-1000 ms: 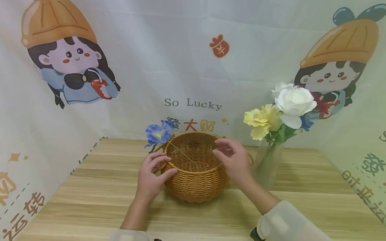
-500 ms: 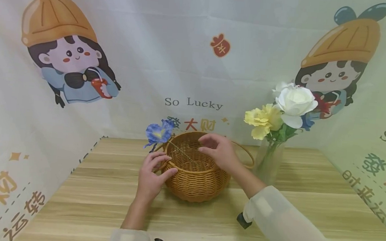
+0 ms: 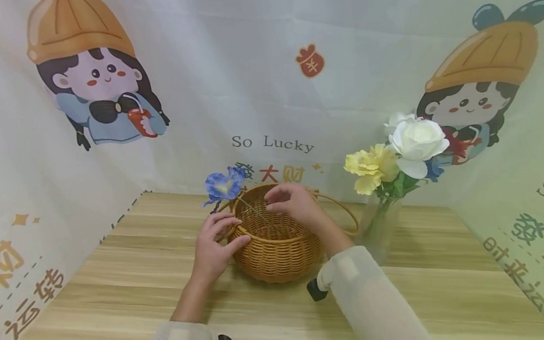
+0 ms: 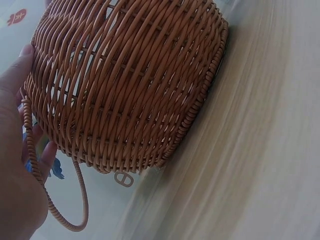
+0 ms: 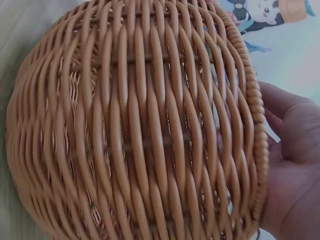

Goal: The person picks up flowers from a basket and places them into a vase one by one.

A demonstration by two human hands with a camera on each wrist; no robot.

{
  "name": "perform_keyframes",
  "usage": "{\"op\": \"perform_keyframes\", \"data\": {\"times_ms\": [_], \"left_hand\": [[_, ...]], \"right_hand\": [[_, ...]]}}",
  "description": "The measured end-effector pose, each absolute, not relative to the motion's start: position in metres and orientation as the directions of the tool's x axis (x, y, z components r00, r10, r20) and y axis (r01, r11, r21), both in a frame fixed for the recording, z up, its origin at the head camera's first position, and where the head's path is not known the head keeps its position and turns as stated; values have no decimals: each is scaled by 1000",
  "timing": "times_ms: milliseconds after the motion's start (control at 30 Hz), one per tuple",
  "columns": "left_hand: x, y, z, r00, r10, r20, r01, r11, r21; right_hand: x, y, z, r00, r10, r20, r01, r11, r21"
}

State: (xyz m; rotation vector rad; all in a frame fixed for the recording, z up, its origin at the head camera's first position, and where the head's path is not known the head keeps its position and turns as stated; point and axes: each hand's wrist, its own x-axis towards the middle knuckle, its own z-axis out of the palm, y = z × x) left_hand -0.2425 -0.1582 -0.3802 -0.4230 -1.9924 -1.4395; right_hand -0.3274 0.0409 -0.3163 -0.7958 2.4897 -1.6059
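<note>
A brown wicker basket [image 3: 275,262] stands on the wooden table, its handle [image 3: 345,209] lowered. A blue flower [image 3: 224,185] with a pale yellow centre leans over the left rim, its thin stem [image 3: 255,209] slanting down inside. My left hand [image 3: 214,247] holds the basket at its left rim. In the left wrist view the thumb [image 4: 19,67] lies at the rim, and the fingers reach behind a handle loop [image 4: 70,226]. My right hand [image 3: 293,204] is over the basket opening, fingers loosely bent, thumb apart from them, near the stem. No held thing shows in it.
Right of the basket stands a clear vase [image 3: 379,230] with a white rose [image 3: 418,141], a yellow flower [image 3: 371,166], and red and blue blooms behind. A printed cloth [image 3: 204,54] hangs behind and at both sides of the table [image 3: 128,265].
My right hand has moved left from the basket's right rim to over the opening, towards the stem. The left hand, basket and blue flower have stayed in place.
</note>
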Motion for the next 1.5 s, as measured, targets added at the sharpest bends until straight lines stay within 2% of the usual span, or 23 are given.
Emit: {"op": "perform_keyframes", "data": {"times_ms": [300,567,800,1033,1500], "left_hand": [[-239,-156,-377,-737,-106,668,600,355,717],[-239,-155,-378,-738,-91,669,602,359,713],[-240,-156,-379,-739,-88,668,604,352,715],[-238,-156,-378,-753,-88,653,588,357,726],[-240,-155,-378,-745,-103,659,586,371,721]], "right_hand": [[-340,29,-323,-865,-493,95,-285,327,-901],[-345,28,-330,-812,-582,34,-315,389,-866],[-347,28,-332,-801,-599,4,-301,397,-867],[-348,27,-334,-761,-648,-30,-359,459,-813],[-346,27,-333,-750,-658,-64,-366,493,-789]]}}
